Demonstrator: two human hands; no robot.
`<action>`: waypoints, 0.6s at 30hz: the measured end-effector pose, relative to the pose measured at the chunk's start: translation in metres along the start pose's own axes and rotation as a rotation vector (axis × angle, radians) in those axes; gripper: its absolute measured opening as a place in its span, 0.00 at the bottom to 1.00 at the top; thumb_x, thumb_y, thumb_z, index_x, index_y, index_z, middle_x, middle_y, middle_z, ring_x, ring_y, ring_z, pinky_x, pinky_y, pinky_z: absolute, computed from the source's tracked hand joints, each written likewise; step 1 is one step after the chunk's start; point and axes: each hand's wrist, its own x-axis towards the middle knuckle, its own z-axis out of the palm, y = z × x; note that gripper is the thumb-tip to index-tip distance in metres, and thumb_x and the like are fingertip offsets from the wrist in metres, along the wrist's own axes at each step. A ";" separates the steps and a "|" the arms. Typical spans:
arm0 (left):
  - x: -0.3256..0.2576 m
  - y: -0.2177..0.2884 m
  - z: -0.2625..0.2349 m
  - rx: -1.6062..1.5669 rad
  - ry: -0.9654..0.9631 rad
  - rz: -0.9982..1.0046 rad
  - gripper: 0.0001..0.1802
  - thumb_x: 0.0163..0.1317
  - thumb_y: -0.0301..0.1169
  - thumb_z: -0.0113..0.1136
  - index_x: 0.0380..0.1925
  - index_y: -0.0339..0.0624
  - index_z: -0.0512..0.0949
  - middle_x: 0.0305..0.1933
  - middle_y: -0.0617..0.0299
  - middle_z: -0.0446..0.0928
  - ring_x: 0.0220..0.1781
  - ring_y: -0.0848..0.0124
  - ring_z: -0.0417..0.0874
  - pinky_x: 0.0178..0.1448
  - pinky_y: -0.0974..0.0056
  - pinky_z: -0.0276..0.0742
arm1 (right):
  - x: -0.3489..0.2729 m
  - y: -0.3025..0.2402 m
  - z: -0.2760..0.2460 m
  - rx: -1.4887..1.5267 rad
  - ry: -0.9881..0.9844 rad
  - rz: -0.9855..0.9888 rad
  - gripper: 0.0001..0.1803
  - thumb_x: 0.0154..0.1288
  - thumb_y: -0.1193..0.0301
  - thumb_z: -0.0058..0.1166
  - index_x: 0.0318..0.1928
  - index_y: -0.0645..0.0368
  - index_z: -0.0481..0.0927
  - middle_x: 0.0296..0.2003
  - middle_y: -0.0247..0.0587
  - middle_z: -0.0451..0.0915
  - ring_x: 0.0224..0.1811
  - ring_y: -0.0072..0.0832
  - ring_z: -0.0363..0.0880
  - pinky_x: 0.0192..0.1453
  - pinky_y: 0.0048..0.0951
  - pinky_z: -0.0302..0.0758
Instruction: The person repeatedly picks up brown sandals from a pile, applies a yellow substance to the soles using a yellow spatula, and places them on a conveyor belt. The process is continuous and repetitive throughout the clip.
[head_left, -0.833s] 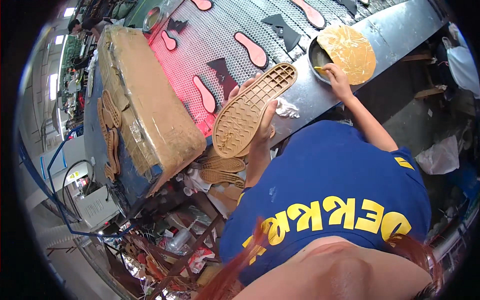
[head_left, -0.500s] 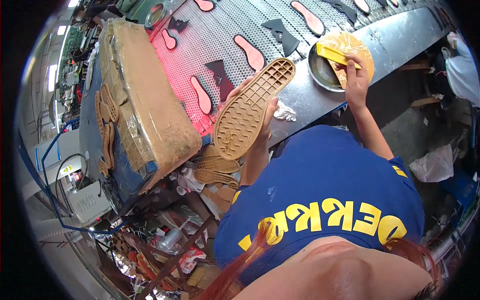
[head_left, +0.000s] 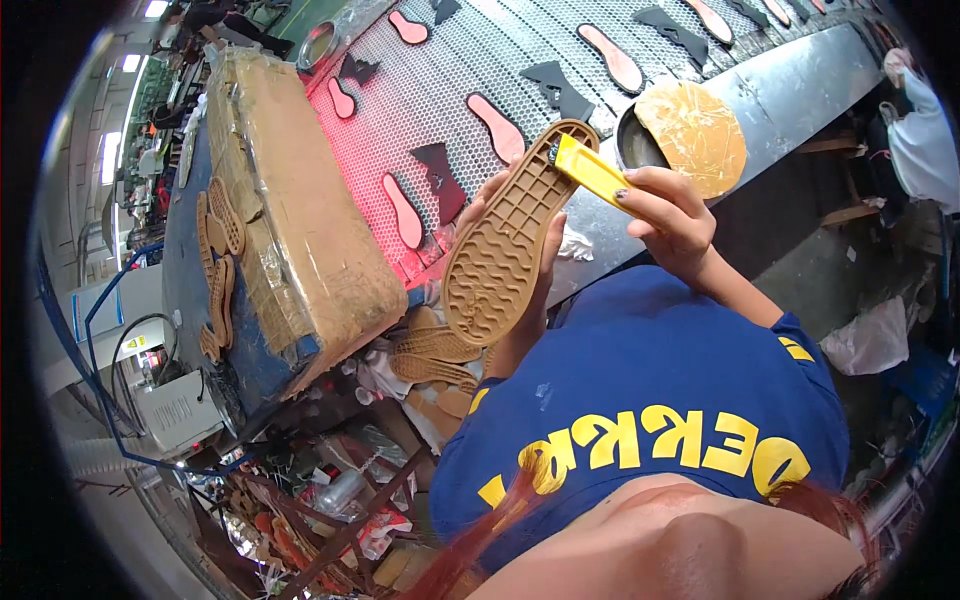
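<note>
My left hand [head_left: 543,262] is closed round a tan shoe sole [head_left: 510,235], whose gridded and wavy face is turned up. The sole is tilted, its far end pointing away and to the right. In my right hand [head_left: 677,222] is a yellow-handled brush [head_left: 597,176], gripped by its flat handle. The brush's dark bristles touch the rim at the far end of the sole. Just beyond my right hand stands a round metal bowl [head_left: 630,140], partly covered by an orange-tan disc [head_left: 698,135] wrapped in clear film.
Pink insoles [head_left: 496,125] and dark cut pieces [head_left: 438,180] lie on a perforated conveyor [head_left: 440,85], edged by a metal ledge [head_left: 790,92]. A taped cardboard box [head_left: 310,210] stands at left, with more soles [head_left: 218,265] beside it. Other soles [head_left: 435,350] lie below my left hand.
My right hand has brought the yellow brush from the bowl leftward and nearer, onto the sole's far end. My left hand has shifted the sole slightly nearer and to the right.
</note>
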 end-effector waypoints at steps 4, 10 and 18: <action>-0.004 -0.007 0.007 -0.217 0.102 0.006 0.42 0.55 0.25 0.68 0.64 0.42 0.52 0.68 0.53 0.65 0.71 0.67 0.65 0.76 0.64 0.54 | 0.002 0.001 0.004 -0.027 0.008 0.009 0.16 0.61 0.64 0.63 0.45 0.63 0.83 0.44 0.47 0.78 0.40 0.32 0.82 0.42 0.28 0.81; 0.000 0.001 -0.006 -0.005 -0.091 -0.099 0.42 0.55 0.25 0.68 0.64 0.45 0.51 0.67 0.52 0.64 0.71 0.66 0.66 0.75 0.63 0.56 | 0.004 0.000 0.008 -0.058 0.014 0.021 0.16 0.62 0.64 0.63 0.44 0.63 0.83 0.43 0.47 0.78 0.40 0.34 0.82 0.42 0.28 0.80; 0.008 -0.005 -0.002 -0.030 -0.105 -0.031 0.33 0.61 0.34 0.64 0.65 0.50 0.63 0.66 0.65 0.69 0.71 0.76 0.63 0.74 0.66 0.53 | 0.010 -0.003 0.013 0.108 -0.105 0.014 0.15 0.63 0.64 0.61 0.44 0.62 0.82 0.43 0.46 0.79 0.40 0.36 0.82 0.43 0.32 0.80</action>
